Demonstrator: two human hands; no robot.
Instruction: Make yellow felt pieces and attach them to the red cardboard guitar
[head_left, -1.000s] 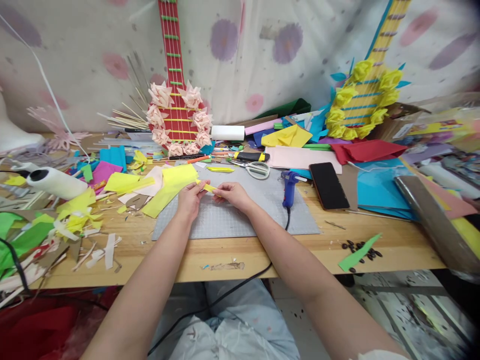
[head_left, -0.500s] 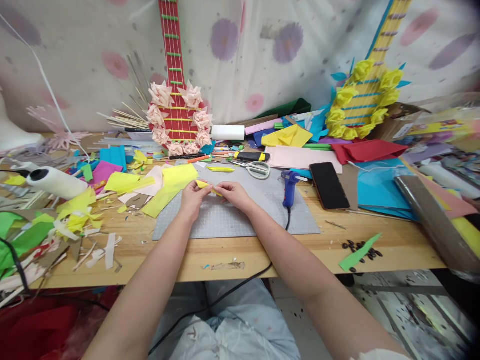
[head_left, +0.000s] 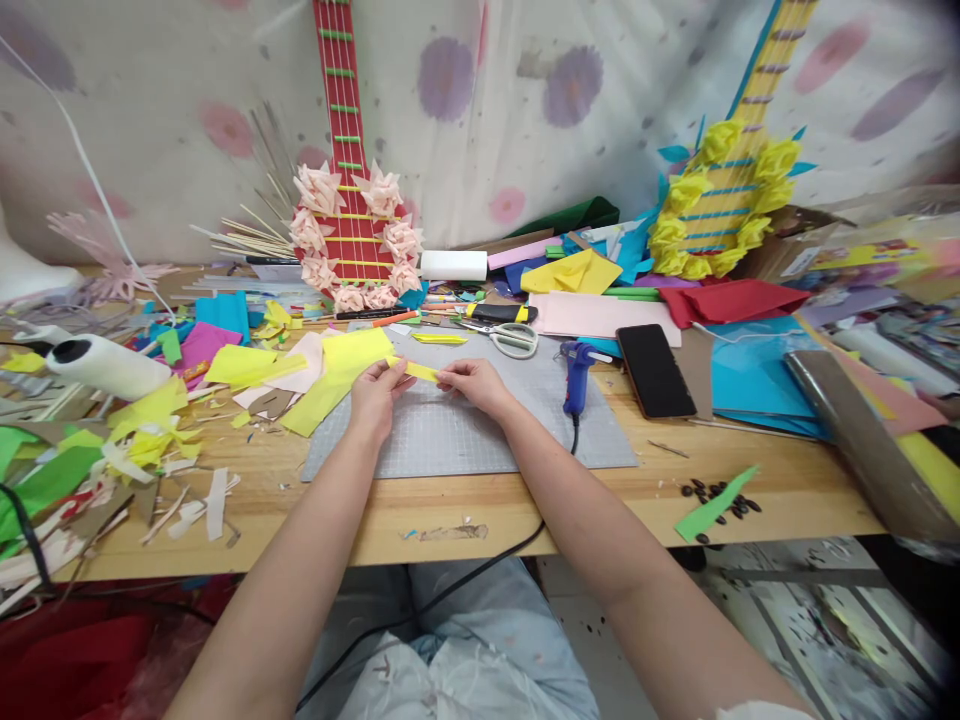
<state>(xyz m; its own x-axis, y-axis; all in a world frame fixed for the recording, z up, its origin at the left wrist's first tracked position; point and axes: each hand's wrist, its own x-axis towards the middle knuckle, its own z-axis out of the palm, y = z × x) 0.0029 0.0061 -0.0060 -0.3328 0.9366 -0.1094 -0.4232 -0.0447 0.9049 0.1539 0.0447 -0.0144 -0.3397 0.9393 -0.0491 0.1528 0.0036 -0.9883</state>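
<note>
A short strip of yellow paper (head_left: 421, 371) stretches between my two hands above the grey cutting mat (head_left: 450, 440). My left hand (head_left: 377, 394) pinches its left end, and my right hand (head_left: 475, 386) pinches the right end. Just beyond lie a thin folded yellow piece (head_left: 440, 339) and a pair of scissors (head_left: 514, 340) with pale handles. Larger sheets of yellow crepe paper (head_left: 341, 370) spread beside my left hand. A blue glue gun (head_left: 577, 378) rests on the mat to the right of my right hand.
A red paper guitar (head_left: 363, 262) with pink flowers and a yellow one (head_left: 712, 205) lean at the back. Paper scraps (head_left: 150, 430) crowd the left. On the right are a phone (head_left: 655, 370), dark seeds (head_left: 739, 503) and a green strip (head_left: 716, 505). The glue gun's black cord (head_left: 480, 572) crosses the table's front edge.
My hands have drawn slightly apart, so more of the yellow strip shows flat between them. The whole view has shifted a little.
</note>
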